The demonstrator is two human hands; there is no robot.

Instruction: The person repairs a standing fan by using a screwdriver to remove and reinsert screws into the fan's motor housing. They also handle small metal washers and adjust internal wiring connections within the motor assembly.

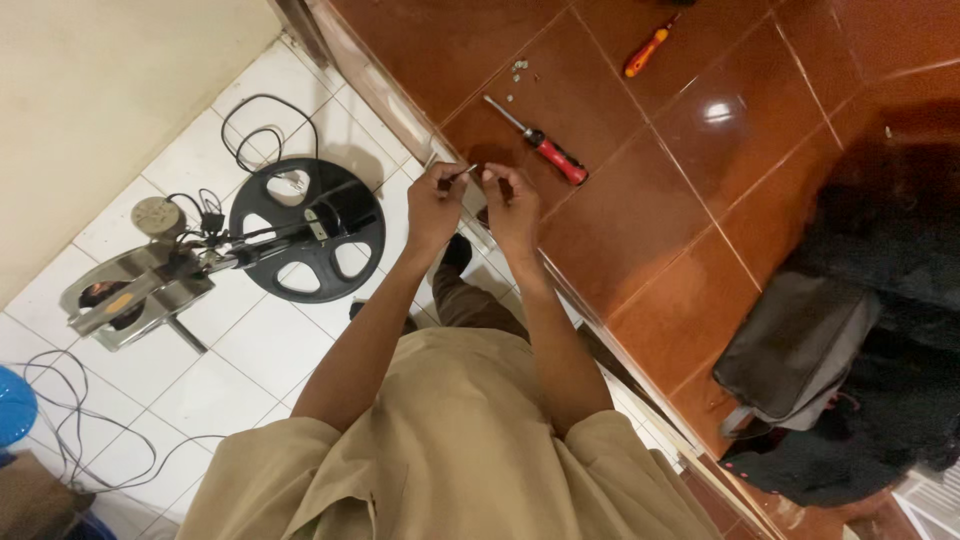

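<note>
Left hand: pinched narrow around a thin pale sliver, held between both hands above the tile edge.
Right hand: curled tight, fingertips just beside the sliver.
Nearby: red-handled screwdriver on brown tiles; black spoked disc on white tiles.

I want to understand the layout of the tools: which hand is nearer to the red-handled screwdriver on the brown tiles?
The right hand. It is just beside the red-handled screwdriver, below and left of its handle in the picture. The left hand is farther away, on the other side of the right hand.
</note>
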